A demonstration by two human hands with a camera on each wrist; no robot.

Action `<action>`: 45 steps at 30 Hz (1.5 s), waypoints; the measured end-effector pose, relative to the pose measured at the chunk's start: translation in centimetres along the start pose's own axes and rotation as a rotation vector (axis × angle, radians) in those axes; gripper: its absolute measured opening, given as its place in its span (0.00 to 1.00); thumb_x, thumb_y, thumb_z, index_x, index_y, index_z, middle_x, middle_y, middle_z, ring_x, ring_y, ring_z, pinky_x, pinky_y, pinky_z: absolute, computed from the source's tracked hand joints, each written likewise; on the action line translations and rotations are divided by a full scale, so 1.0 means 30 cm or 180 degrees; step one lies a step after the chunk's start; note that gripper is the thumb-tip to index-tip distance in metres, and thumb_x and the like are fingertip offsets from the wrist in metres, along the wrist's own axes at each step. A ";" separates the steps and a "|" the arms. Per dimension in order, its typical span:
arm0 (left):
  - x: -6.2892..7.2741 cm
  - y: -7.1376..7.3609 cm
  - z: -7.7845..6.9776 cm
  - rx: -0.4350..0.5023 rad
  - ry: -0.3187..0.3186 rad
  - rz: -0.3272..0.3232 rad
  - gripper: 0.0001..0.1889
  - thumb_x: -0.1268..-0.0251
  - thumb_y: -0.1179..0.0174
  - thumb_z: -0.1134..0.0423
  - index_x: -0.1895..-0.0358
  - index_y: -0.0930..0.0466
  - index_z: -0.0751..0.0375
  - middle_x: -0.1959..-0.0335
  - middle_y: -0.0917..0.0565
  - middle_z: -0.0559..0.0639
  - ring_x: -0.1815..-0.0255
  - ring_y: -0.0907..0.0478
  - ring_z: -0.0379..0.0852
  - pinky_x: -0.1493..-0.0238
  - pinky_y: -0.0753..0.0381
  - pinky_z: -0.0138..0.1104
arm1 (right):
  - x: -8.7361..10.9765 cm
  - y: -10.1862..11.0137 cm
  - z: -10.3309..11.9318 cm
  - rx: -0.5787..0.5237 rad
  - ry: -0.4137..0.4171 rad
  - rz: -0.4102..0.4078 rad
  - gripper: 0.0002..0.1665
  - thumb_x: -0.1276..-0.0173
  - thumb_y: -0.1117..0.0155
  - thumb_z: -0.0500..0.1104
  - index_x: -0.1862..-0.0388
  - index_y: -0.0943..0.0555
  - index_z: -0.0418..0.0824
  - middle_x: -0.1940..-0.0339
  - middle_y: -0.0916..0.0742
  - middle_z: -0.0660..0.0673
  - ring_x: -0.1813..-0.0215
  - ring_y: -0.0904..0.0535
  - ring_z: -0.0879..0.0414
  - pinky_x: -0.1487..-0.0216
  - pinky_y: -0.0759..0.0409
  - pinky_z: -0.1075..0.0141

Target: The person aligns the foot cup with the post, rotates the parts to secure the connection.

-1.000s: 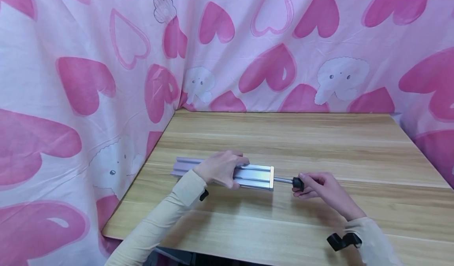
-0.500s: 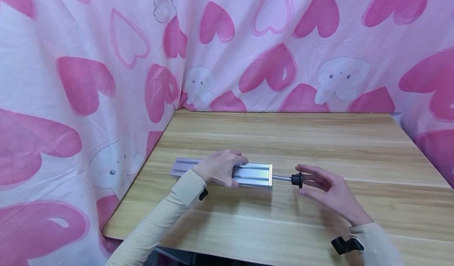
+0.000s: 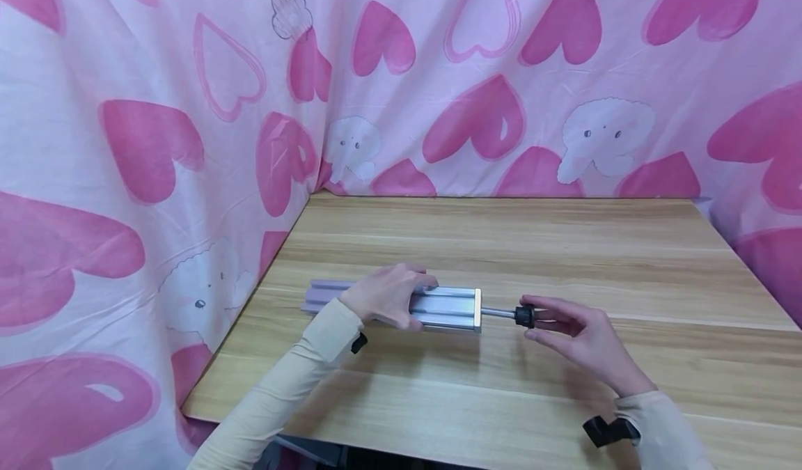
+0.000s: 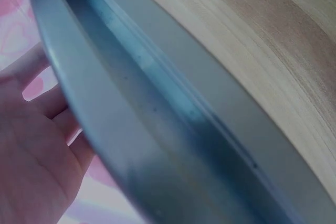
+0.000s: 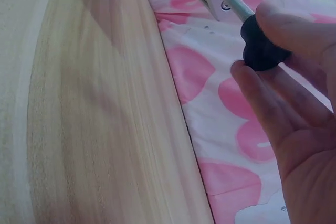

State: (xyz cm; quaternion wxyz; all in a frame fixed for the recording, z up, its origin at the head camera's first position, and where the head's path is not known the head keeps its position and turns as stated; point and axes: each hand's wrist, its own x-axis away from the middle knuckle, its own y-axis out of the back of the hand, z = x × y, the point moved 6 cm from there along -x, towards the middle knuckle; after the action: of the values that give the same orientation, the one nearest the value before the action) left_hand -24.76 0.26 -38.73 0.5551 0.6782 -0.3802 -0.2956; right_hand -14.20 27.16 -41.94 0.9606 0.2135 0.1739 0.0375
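Observation:
In the head view, a silver grooved aluminium profile is held above the table, lengthwise from left to right. My left hand grips it from above near its middle; the left wrist view shows its groove close up. From the end plate a threaded metal rod sticks out to the right, ending in a black levelling foot. My right hand pinches that foot between thumb and fingers, and the right wrist view shows a thumb and fingertip at the black foot.
A wood-grain table lies beneath both hands. Pink heart-patterned cloth hangs along its back and sides. The table's front edge runs below the left forearm. A black strap piece sits at my right wrist.
My right fingers let go of the black foot, spread and shifted around it, then closed on it again. The left hand and profile stay nearly still.

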 end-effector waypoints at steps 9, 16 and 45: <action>-0.002 0.002 -0.019 0.0004 -0.0063 -0.0008 0.35 0.57 0.30 0.46 0.40 0.20 0.52 0.50 0.16 0.47 0.58 0.23 0.39 0.54 0.19 0.33 | 0.005 0.014 -0.033 -0.0045 -0.0381 0.0195 0.28 0.33 0.30 0.40 0.34 0.21 0.38 0.48 0.10 0.54 0.53 0.12 0.61 0.53 0.16 0.70; -0.002 0.003 -0.027 0.0009 -0.0107 -0.0024 0.34 0.58 0.29 0.47 0.41 0.20 0.52 0.51 0.16 0.48 0.59 0.23 0.39 0.56 0.20 0.32 | 0.001 0.003 -0.041 -0.0411 -0.0485 0.0393 0.24 0.27 0.37 0.39 0.35 0.23 0.29 0.53 0.09 0.45 0.57 0.10 0.53 0.55 0.14 0.63; 0.002 -0.012 -0.014 -0.0055 -0.0148 -0.0079 0.32 0.60 0.28 0.48 0.45 0.19 0.53 0.56 0.17 0.45 0.62 0.24 0.38 0.59 0.22 0.31 | 0.014 -0.005 0.017 0.0128 0.0207 0.0128 0.40 0.45 0.22 0.33 0.31 0.24 0.41 0.36 0.17 0.36 0.44 0.16 0.66 0.45 0.20 0.73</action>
State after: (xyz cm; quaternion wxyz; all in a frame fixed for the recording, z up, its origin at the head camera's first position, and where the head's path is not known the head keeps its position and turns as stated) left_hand -24.33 0.47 -39.01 0.5481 0.6710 -0.3820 -0.3215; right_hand -13.63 26.89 -41.69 0.9490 0.2349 0.2015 0.0603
